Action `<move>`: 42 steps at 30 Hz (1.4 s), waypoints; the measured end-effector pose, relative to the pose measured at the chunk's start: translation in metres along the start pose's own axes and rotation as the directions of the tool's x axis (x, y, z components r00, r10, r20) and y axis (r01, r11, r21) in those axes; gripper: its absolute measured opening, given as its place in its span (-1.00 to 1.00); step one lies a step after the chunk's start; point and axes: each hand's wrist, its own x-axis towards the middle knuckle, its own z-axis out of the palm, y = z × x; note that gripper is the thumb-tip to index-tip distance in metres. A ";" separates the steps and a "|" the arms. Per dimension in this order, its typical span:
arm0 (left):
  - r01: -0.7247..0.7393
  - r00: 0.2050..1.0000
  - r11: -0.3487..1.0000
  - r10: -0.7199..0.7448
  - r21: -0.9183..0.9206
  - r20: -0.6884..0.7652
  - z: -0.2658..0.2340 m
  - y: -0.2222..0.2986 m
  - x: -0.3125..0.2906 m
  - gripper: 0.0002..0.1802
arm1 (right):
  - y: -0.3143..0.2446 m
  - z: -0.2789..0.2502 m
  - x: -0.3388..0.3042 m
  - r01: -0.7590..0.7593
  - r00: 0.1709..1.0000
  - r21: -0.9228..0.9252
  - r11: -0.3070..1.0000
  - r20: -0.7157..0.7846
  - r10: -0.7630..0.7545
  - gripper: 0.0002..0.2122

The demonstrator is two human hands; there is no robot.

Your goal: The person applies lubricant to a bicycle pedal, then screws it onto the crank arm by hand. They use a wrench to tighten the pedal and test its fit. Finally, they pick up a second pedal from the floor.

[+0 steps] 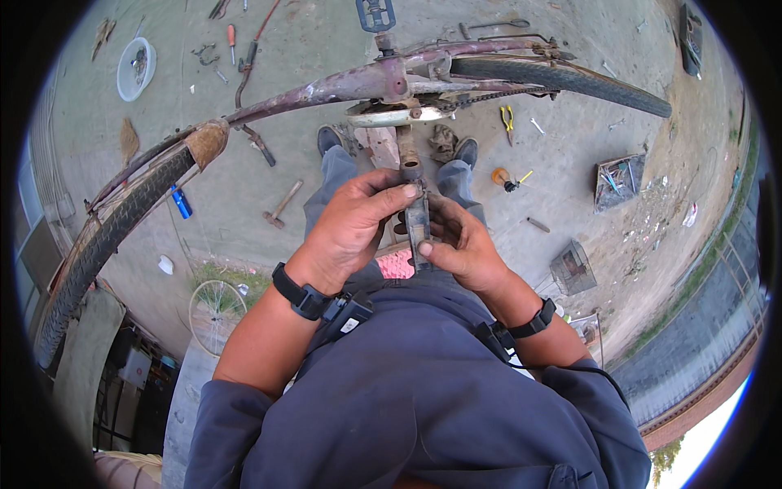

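A worn dark bicycle pedal (pixel 419 222) lies between my two hands, at the near end of a rusty crank arm (pixel 407 145). My left hand (pixel 346 216) pinches the pedal's far end near the crank, thumb on top. Lower down, my right hand (pixel 460 247) grips its right side, with the thumb across the near end. Fingers partly hide the pedal. Beyond them, an old purple bicycle frame (pixel 326 91) spans the view, with a white chain guard (pixel 391 116) by the crank. A second pedal (pixel 375 14) shows at the top edge.
On the ground lie a hammer (pixel 283 205), yellow pliers (pixel 507 124), a red-handled screwdriver (pixel 231 42) and a blue cylinder (pixel 181 202). A tool box (pixel 610 198) stands right, a white basin (pixel 122 75) far left. A loose wheel (pixel 217 314) is at lower left.
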 end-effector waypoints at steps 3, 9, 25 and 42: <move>0.020 1.000 0.999 -0.021 0.024 0.004 -0.001 0.000 0.000 -0.67 | 0.005 -0.001 0.004 0.007 1.000 0.027 1.000 0.029 -0.008 -0.29; -0.006 1.000 0.996 0.006 0.094 -0.007 -0.004 0.000 0.000 -0.67 | 0.011 -0.006 0.013 -0.007 0.991 0.142 0.990 0.131 -0.012 -0.32; -0.058 0.998 0.998 0.058 0.034 0.002 -0.007 -0.004 0.006 -0.76 | -0.001 -0.004 0.000 0.155 0.986 -0.370 0.916 0.114 -0.121 -0.45; -0.001 1.000 1.000 0.001 -0.027 0.011 0.007 0.005 0.000 -0.70 | -0.003 0.009 -0.001 -0.058 0.998 0.098 0.994 0.036 0.054 -0.69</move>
